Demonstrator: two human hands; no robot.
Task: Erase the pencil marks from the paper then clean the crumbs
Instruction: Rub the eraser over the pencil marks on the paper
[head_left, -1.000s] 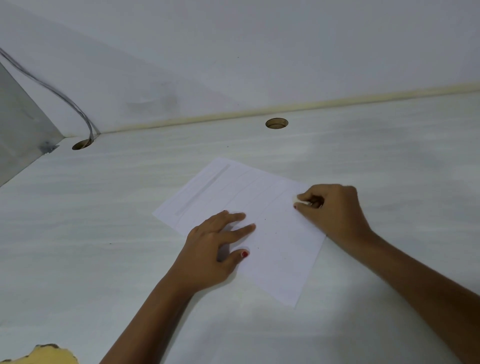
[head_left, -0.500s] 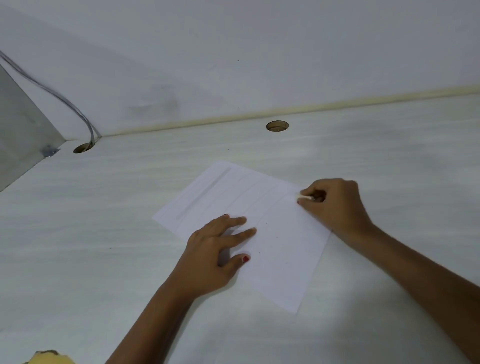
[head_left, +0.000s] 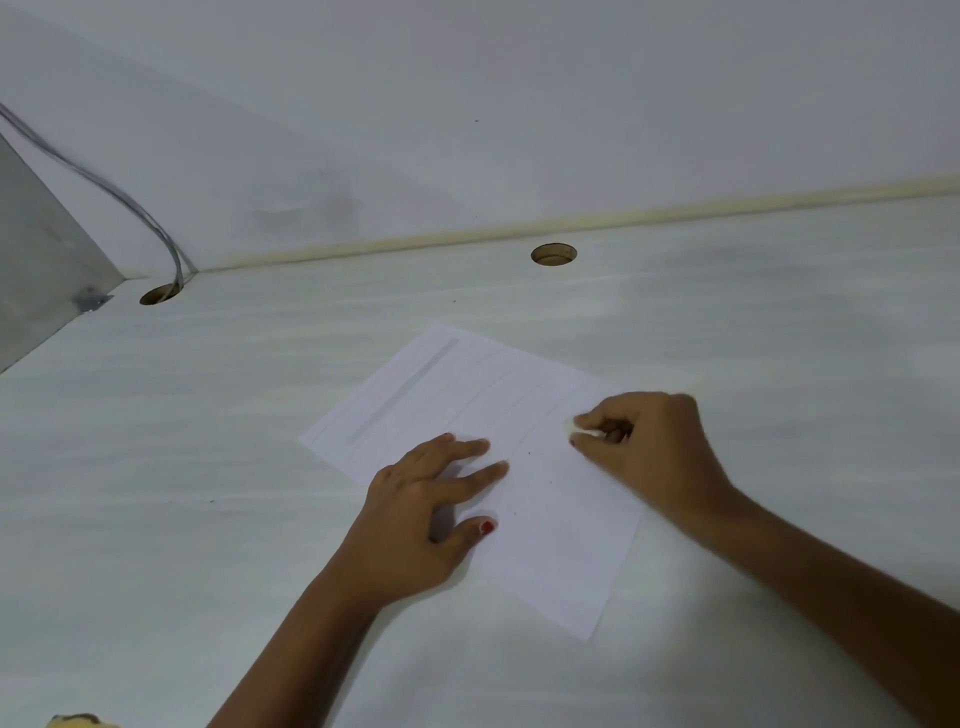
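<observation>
The table (head_left: 779, 322) lies bare and open right of and behind the paper (head_left: 561, 545), and across its whole left half. On the sheet, the left hand (head_left: 415, 514) lies flat at the near-left edge and the right hand (head_left: 649, 447) sits at the right edge, leaving a lane between them. Behind, the wall (head_left: 519, 130) closes the table off, a cable (head_left: 119, 202) drops into a corner hole (head_left: 158, 294), and what seems a slanted panel (head_left: 36, 270) blocks the far left.

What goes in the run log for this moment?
left hand flat on paper | right hand rubbing eraser | crumbs uncleared
</observation>
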